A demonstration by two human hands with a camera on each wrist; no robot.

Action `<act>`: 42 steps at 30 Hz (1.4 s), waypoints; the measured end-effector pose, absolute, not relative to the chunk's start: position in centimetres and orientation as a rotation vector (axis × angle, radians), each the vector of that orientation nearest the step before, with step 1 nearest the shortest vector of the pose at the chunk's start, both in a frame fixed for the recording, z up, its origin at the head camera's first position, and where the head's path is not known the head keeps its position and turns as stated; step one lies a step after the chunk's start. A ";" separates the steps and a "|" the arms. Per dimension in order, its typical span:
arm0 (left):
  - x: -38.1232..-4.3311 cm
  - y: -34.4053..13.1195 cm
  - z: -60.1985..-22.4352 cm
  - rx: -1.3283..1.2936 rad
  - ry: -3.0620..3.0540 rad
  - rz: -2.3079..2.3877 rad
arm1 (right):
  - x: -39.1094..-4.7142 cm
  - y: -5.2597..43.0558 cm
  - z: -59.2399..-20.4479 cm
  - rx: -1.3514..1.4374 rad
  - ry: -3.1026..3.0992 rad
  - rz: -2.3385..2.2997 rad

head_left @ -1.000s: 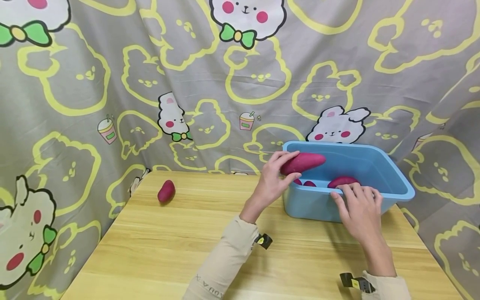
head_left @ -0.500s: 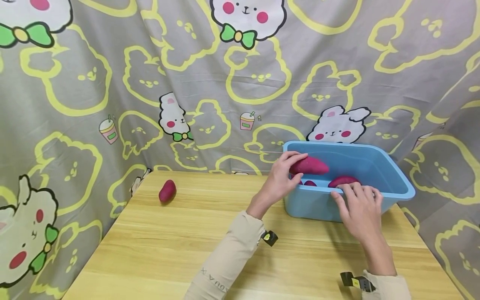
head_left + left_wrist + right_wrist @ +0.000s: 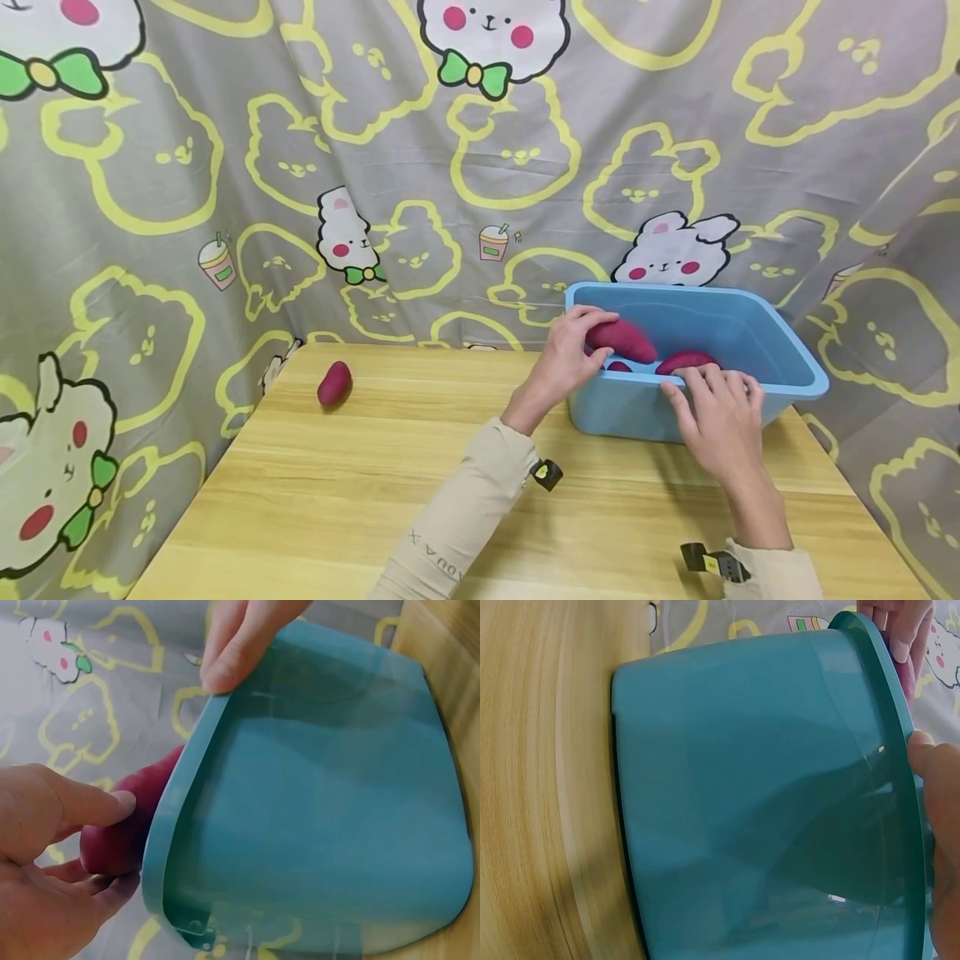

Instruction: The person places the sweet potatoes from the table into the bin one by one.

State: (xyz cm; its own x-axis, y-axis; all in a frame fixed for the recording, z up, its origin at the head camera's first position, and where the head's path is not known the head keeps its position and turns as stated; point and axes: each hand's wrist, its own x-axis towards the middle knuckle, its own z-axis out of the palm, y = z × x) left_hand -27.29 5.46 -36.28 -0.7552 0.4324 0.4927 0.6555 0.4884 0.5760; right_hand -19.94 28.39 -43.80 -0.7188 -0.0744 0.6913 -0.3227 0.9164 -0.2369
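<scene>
My left hand [image 3: 562, 357] grips a reddish-purple sweet potato [image 3: 624, 338], thumb on the near side, over the left part of a blue plastic bin [image 3: 637, 408]. The potato tilts down to the right, its tip below rim level. From the left wrist, the thumb presses on the potato [image 3: 112, 844] beside the bin rim [image 3: 176, 795]. My right hand [image 3: 723, 421] holds the bin's near rim, fingers over the inside and thumb outside. Inside the bin lie another sweet potato [image 3: 686, 362], partly behind the right fingers, and a mostly hidden one [image 3: 618, 367].
One small sweet potato [image 3: 334, 384] lies at the far left of the wooden table [image 3: 360, 483]. Behind the table hangs a grey patterned curtain [image 3: 405, 175], close to the bin's back side. Both sleeves carry dark wrist devices [image 3: 547, 474].
My left hand has moved right and slightly down, bringing the sweet potato further into the bin with its tip tilted lower. The right hand stays on the rim.
</scene>
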 end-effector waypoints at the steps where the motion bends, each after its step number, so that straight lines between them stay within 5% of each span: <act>1: -27.3 5.6 -36.3 -0.923 -2.454 -1.127 | -19.9 28.4 -43.8 0.280 -2.350 0.446; 42: -26.5 5.7 -37.8 -1.022 -2.304 -1.247 | -20.0 28.4 -43.8 0.279 -2.359 0.442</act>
